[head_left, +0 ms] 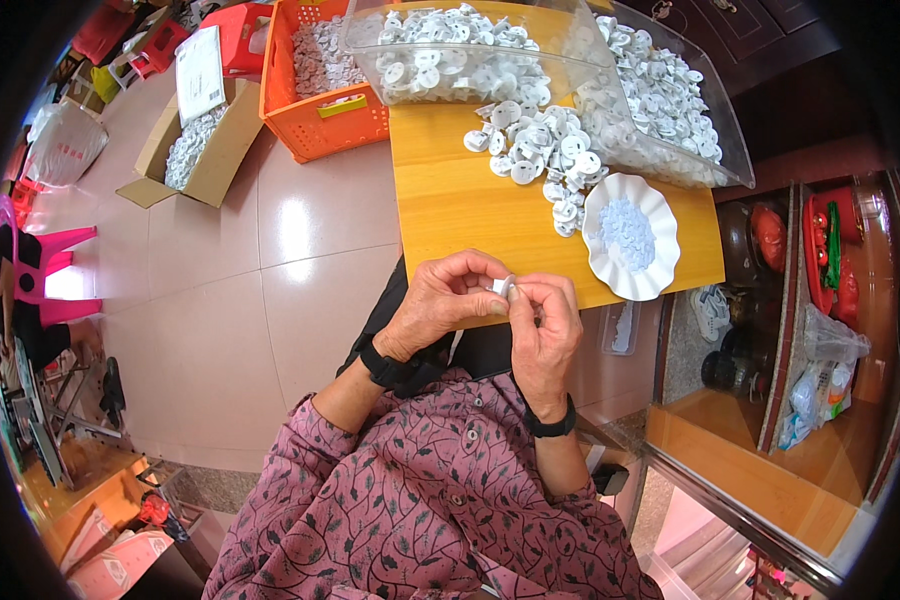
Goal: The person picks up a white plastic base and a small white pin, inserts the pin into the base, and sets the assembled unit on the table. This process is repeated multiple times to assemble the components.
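Holding a small white plastic disc [503,287] between both hands, we work just above the near edge of the wooden worktop [450,200]. Our left hand [448,300] curls around it from one side with the fingers pinched nearly shut on its rim, and our right hand [550,325] meets it from the other, thumb and forefinger closed on the same piece. Just beyond lies a loose heap of white discs [545,150], spilling from a clear plastic bin [450,40] that is well filled. To the right of our hands a white scalloped dish [660,260] holds a mound of tiny pale inserts [626,235]. We judge the work far from finished: the heap and the bin hold many pieces, though we cannot tell which are already fitted. An orange crate [315,125] on the floor carries more.
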### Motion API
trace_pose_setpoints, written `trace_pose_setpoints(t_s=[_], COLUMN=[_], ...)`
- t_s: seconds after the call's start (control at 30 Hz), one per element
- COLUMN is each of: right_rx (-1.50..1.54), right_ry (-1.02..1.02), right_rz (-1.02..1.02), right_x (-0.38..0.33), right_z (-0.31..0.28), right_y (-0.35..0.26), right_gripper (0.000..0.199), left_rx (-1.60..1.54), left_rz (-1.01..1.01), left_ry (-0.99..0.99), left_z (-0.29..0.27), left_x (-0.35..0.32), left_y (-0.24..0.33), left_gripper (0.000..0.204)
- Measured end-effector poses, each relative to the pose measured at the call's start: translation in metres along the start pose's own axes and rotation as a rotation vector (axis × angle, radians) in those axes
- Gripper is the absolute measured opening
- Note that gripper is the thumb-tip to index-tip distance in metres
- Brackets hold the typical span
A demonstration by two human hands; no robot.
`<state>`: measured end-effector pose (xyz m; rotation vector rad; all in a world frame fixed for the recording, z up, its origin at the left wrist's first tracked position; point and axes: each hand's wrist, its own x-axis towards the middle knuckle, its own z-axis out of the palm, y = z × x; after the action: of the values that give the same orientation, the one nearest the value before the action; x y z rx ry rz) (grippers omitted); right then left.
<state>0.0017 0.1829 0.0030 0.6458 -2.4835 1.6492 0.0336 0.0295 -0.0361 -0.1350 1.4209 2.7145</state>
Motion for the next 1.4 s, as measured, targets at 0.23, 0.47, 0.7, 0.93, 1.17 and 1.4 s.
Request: trace_pose_setpoints(t_s=[0.23, 0.47, 0.7, 0.93, 1.17, 1.4], right_rx=[0.034, 0.138, 0.156, 0.284, 0.191, 0.162], right_ry=[-0.010, -0.006, -0.015, 0.035, -0.009, -0.027], right_rz=[-0.032, 0.028, 0.072, 0.171, 0.168, 0.179], right_x=[-0.001, 0.000, -0.005, -0.010, -0.018, -0.024], right_z=[0.000, 0.000, 0.001, 0.001, -0.008, -0.011], right_y=[0.004, 0.003, 0.010, 0.015, 0.020, 0.022], right_gripper=[0.007, 0.005, 0.007, 0.006, 0.007, 0.007], left_rx=[0.041, 0.015, 0.125, 0.170, 0.467, 0.407], left_rz=[0.036, 0.023, 0.007, 0.050, 0.270, 0.577], left_ry=[0.016, 0.009, 0.024, -0.043, 0.200, 0.403], left_z=[-0.002, -0.003, -0.005, 0.000, 0.001, 0.005], left_x=[0.000, 0.000, 0.007, 0.018, 0.072, 0.132], left_y=[-0.001, 0.001, 0.007, 0.024, 0.115, 0.157], left_gripper=[0.029, 0.028, 0.027, 0.026, 0.026, 0.056])
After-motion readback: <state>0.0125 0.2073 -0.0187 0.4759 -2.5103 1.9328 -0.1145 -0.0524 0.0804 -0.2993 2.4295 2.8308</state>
